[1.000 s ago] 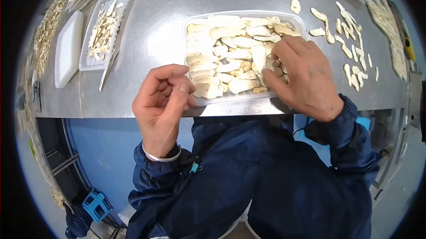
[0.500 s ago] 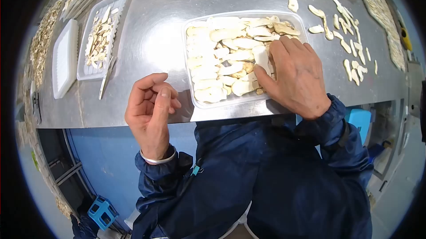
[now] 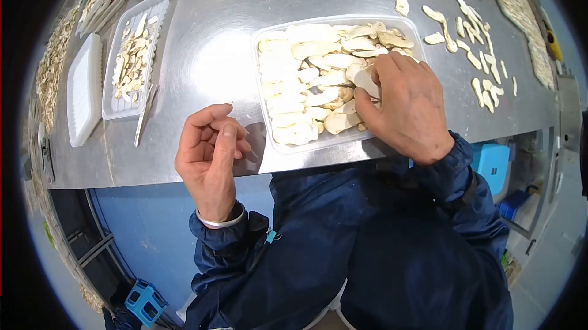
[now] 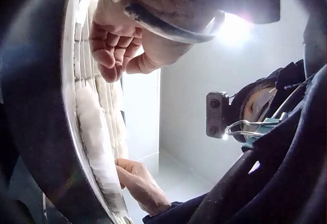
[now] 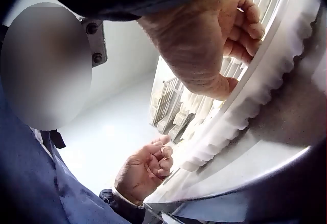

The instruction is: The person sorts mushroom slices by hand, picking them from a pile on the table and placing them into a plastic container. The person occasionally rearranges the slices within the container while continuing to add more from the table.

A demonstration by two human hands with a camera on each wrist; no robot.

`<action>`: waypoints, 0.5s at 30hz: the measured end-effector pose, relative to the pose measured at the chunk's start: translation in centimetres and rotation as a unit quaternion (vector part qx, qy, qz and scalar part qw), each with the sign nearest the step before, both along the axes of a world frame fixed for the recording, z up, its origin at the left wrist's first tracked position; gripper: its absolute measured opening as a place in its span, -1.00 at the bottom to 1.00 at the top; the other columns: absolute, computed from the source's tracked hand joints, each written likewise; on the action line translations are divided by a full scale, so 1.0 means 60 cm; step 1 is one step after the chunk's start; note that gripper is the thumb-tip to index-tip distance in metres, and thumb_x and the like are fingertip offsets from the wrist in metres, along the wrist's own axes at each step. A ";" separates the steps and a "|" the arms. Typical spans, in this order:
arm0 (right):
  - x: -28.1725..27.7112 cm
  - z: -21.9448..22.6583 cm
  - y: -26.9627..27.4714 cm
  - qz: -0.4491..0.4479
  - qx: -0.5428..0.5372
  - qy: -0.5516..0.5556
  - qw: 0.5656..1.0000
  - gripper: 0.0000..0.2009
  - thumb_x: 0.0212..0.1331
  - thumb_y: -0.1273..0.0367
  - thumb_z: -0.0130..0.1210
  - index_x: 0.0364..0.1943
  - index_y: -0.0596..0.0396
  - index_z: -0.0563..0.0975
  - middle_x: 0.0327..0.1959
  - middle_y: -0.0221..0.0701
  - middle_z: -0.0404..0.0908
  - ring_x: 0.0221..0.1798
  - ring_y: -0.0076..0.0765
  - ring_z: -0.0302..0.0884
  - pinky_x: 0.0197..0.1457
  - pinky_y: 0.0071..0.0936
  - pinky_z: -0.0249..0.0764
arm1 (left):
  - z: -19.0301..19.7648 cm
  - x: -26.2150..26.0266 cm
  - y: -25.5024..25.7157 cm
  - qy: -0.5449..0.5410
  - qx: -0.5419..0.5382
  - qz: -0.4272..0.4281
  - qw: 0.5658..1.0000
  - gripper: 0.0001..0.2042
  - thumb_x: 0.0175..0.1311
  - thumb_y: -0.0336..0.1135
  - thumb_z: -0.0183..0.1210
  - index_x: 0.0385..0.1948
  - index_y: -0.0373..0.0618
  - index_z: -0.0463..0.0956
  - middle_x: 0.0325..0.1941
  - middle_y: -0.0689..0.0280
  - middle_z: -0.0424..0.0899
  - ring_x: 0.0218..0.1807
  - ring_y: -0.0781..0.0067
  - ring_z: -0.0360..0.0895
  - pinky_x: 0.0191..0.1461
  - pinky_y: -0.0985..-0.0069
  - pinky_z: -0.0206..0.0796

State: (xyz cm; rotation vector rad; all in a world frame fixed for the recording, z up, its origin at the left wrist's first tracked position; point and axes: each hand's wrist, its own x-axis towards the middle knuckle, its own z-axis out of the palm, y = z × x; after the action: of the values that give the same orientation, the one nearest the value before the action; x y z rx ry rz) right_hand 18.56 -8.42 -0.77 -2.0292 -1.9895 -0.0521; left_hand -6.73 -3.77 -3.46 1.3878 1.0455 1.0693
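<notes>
A clear plastic tray (image 3: 261, 109) lies at the table's front edge, filled with pale dried mushroom slices (image 3: 327, 79) laid in overlapping rows. Over its right part, my right hand (image 3: 407, 106) bends its fingers down among the slices. A broad pale mushroom slice (image 3: 362, 78) sticks out between its thumb and fingers, tilted; the hand covers the rest. My left hand (image 3: 208, 158) hovers left of the tray near the table edge, fingers loosely curled with nothing in them. In the right wrist view, the right hand's fingers (image 5: 245, 32) dip behind the tray's ribbed wall.
Loose mushroom slices (image 3: 484, 60) lie scattered on the metal table (image 3: 208, 18) at the right. To the left are a tray of small pieces (image 3: 159, 18), a white stacked tray (image 3: 86, 91) and a slim metal tool (image 3: 144, 119). A blue stool (image 3: 146, 302) stands below.
The right hand has shifted slightly left, and the slice at its thumb has turned from upright to slanted. My left hand has drawn back from the tray's left rim. The view has shifted a little.
</notes>
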 end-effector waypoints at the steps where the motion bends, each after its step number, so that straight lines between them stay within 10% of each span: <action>1: -0.002 0.001 0.001 -0.004 0.001 0.003 1.000 -0.78 -0.08 0.35 0.20 -0.44 0.23 0.48 -0.45 -0.20 0.52 -0.30 -0.11 0.51 -0.18 -0.21 0.37 | 0.000 -0.001 0.001 -0.001 -0.001 0.000 1.000 -0.80 0.36 -0.46 0.06 -0.04 -0.30 0.46 -0.44 0.29 0.55 -0.47 0.63 0.42 -0.40 0.71 0.20; 15: 0.033 0.055 0.086 0.309 0.048 -0.078 0.946 -0.78 -0.02 0.35 0.18 -0.38 0.17 0.42 -0.35 -0.25 0.43 -0.20 -0.15 0.45 -0.08 -0.28 0.37 | -0.029 -0.004 0.004 -0.044 -0.036 0.017 0.998 -0.81 0.34 -0.51 0.07 -0.06 -0.33 0.46 -0.43 0.33 0.55 -0.43 0.67 0.45 -0.36 0.74 0.28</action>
State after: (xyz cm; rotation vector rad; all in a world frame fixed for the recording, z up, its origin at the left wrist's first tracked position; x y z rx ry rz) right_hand 20.55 -3.26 2.51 -1.2963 -2.5743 -0.1735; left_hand -6.96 -3.54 -5.18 1.2594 1.0363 1.0967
